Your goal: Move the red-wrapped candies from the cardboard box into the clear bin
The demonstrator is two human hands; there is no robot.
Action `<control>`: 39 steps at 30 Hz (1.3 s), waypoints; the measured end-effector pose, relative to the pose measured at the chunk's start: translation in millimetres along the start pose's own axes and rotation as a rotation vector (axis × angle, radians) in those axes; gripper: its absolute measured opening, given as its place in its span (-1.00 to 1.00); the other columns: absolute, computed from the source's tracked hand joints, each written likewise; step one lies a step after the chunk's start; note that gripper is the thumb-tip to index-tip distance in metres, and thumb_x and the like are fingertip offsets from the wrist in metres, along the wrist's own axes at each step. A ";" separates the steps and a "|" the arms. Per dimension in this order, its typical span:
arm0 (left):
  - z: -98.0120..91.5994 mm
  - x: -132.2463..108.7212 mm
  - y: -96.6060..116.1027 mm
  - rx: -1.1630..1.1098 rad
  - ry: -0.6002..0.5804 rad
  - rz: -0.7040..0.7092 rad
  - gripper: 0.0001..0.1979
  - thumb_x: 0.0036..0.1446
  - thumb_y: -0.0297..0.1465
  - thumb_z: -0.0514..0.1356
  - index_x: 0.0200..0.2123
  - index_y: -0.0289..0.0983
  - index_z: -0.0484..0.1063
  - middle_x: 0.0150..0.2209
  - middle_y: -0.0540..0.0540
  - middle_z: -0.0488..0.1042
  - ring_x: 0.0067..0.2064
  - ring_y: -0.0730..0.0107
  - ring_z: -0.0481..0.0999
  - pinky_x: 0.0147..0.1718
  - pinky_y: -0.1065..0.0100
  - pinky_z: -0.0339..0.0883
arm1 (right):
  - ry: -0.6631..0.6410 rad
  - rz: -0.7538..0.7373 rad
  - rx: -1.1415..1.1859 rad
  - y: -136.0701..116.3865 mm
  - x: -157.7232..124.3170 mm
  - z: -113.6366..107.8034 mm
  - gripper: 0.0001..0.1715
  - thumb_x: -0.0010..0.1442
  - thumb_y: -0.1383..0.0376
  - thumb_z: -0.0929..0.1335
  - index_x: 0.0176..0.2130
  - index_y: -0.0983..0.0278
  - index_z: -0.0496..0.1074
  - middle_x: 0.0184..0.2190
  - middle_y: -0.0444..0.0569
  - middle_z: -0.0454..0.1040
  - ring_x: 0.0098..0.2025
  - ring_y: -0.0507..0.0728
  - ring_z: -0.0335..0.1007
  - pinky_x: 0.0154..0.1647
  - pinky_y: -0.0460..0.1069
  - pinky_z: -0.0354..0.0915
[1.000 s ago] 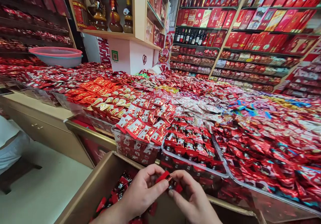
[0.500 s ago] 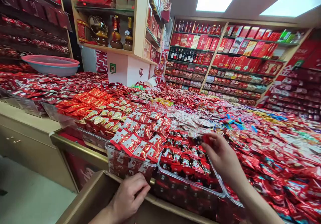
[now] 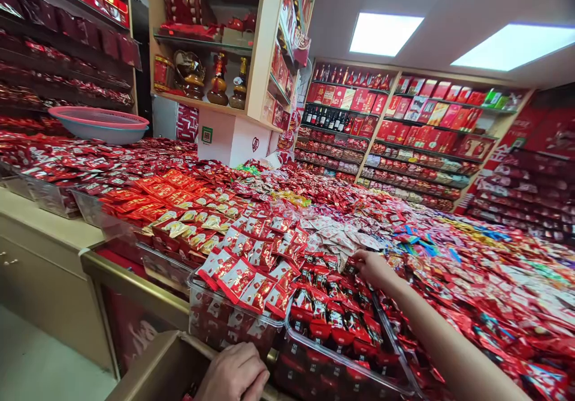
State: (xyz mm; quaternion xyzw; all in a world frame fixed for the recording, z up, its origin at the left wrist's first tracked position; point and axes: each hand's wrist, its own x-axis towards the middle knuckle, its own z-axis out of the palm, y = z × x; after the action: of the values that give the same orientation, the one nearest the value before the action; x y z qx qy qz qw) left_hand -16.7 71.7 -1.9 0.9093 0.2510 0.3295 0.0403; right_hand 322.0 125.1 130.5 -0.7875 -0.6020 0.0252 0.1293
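Observation:
My right hand (image 3: 374,269) reaches to the back of a clear plastic bin (image 3: 345,362) of small dark-and-red wrapped candies (image 3: 335,314). Its fingers are pinched on a candy packet in the back row, partly hidden by the hand. My left hand (image 3: 236,372) is low in front, curled over the far edge of an open cardboard box (image 3: 150,362); its fingertips are mostly hidden. Left of the dark candies, another clear bin (image 3: 233,323) is heaped with red-and-white packets (image 3: 238,275).
Loose wrapped sweets (image 3: 476,293) spread widely to the right and back. A brass-coloured rail (image 3: 135,281) runs along the counter front. Pink and blue basins (image 3: 101,124) sit at the back left. A cabinet (image 3: 220,99) overhangs the counter; stocked shelves (image 3: 390,125) line the far wall.
My right hand has moved slightly left and down onto the back row of dark candies. My left hand sits lower in view, still at the box edge. The view has tilted up somewhat.

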 end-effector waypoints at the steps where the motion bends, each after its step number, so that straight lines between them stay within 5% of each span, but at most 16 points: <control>1: -0.1 0.2 0.2 0.009 0.005 0.003 -0.85 0.12 -0.49 -0.01 -0.46 -0.23 0.29 -0.52 -0.03 0.38 -0.47 0.38 0.38 -0.50 0.36 0.23 | -0.021 0.004 -0.002 0.1 1.5 0.7 -0.83 0.11 0.39 0.26 -0.27 0.33 0.41 -0.32 -0.02 0.49 -0.26 0.08 0.39 -0.22 -0.01 0.24; 12: 0.6 1.1 0.1 0.090 0.031 0.025 -0.84 0.11 -0.50 0.00 -0.49 -0.23 0.27 -0.54 -0.02 0.38 -0.49 0.38 0.38 -0.53 0.37 0.22 | -0.216 0.041 0.039 8.8 14.5 4.4 -0.78 0.17 0.25 0.25 -0.30 0.37 0.38 -0.46 -0.14 0.42 -0.47 -0.01 0.35 -0.42 -0.05 0.32; 21: 0.7 0.5 -0.3 0.103 0.046 0.052 -0.82 0.10 -0.51 -0.01 -0.49 -0.24 0.30 -0.55 -0.01 0.39 -0.51 0.39 0.37 -0.54 0.37 0.21 | -0.103 0.019 -0.028 -1.1 12.7 6.6 -0.84 0.13 0.28 0.28 -0.34 0.35 0.38 -0.35 -0.08 0.44 -0.30 0.05 0.36 -0.24 0.04 0.28; 25: 0.2 1.7 0.5 0.118 0.043 0.059 -0.82 0.11 -0.50 -0.02 -0.48 -0.24 0.31 -0.55 -0.01 0.39 -0.50 0.39 0.38 -0.54 0.36 0.21 | -0.039 -0.039 -0.039 -7.2 -3.8 -3.9 -0.87 0.09 0.38 0.25 -0.37 0.35 0.40 -0.34 0.05 0.48 -0.26 0.11 0.36 -0.22 -0.01 0.21; 33: 1.5 0.2 3.5 0.092 -0.002 -0.010 -0.81 0.13 -0.50 -0.04 -0.49 -0.24 0.27 -0.53 -0.02 0.36 -0.48 0.37 0.36 -0.51 0.34 0.18 | -0.211 -0.166 0.007 -16.8 -63.5 -12.7 -0.73 -0.09 0.19 0.36 -0.34 0.27 0.42 -0.36 0.00 0.51 -0.33 0.14 0.39 -0.40 -0.07 0.19; 39: -0.8 0.2 5.2 0.087 -0.020 -0.017 -0.80 0.13 -0.50 -0.04 -0.50 -0.24 0.26 -0.54 -0.03 0.35 -0.48 0.36 0.35 -0.51 0.34 0.17 | -0.185 -0.117 -0.023 -23.0 -68.1 -3.0 -0.65 -0.10 0.09 0.35 -0.37 0.29 0.40 -0.47 0.06 0.48 -0.41 0.18 0.36 -0.48 -0.05 0.10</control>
State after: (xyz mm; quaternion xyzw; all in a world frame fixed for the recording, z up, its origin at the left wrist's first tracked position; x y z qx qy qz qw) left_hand -14.8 67.1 0.1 0.9112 0.2726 0.3089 0.0059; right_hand 282.3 65.2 130.9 -0.7468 -0.6566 0.0835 0.0653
